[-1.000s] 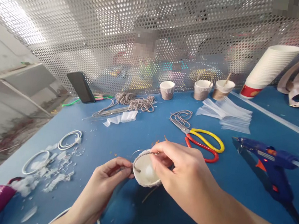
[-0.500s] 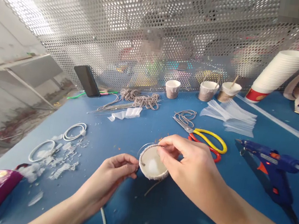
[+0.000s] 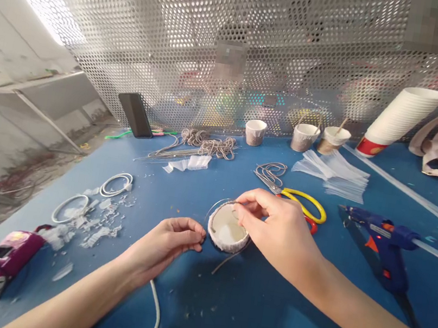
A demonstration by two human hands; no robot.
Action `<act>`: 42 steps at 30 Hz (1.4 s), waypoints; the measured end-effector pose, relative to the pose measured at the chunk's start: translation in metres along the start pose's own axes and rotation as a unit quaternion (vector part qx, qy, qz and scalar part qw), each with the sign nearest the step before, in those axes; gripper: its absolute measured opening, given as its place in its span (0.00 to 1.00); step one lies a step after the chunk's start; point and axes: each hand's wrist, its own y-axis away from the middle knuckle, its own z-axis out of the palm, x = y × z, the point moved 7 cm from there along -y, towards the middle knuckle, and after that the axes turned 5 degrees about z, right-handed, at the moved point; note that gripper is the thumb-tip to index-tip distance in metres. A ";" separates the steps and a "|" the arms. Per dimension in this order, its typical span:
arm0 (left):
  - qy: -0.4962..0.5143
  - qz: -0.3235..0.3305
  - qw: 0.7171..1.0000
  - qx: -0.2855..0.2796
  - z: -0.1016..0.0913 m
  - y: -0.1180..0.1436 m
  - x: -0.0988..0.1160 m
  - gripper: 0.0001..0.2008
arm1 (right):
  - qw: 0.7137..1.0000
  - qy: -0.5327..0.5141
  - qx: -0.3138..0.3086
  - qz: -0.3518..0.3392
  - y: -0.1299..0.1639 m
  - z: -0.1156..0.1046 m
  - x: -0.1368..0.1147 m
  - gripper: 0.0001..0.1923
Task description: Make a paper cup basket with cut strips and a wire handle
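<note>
A small paper cup [image 3: 226,245] with a wrinkled greyish wrap and a cord-lined rim sits in front of me, its mouth facing up. My right hand [image 3: 280,220] pinches the cup's far right rim between thumb and fingers. From there a thin wire-like strand [image 3: 212,210] curves around the cup's left side toward my left hand [image 3: 174,245], whose thumb and forefinger are pinched together at its end. A loose grey cord end [image 3: 224,263] sticks out below the cup.
Scissors [image 3: 303,203] with yellow and red handles lie behind my right hand, and a blue glue gun [image 3: 388,244] lies right. Wrapped cups [image 3: 255,133], cord bundles [image 3: 217,146], clear strips [image 3: 336,173] and stacked paper cups [image 3: 402,117] line the back. A purple power strip [image 3: 15,259] lies left.
The view has shifted slightly. Both hands keep their pinches. The cup's mouth looks a little flatter and slightly farther from my left fingers.
</note>
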 end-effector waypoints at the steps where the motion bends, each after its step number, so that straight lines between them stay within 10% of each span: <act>1: 0.001 0.002 1.000 -0.001 0.000 0.000 0.000 0.06 | 1.000 0.001 0.001 0.001 0.000 0.000 0.000 0.03; 42: 0.016 -0.027 0.999 -0.014 0.001 0.001 -0.003 0.08 | 1.000 0.011 0.015 -0.009 -0.002 0.001 -0.006 0.06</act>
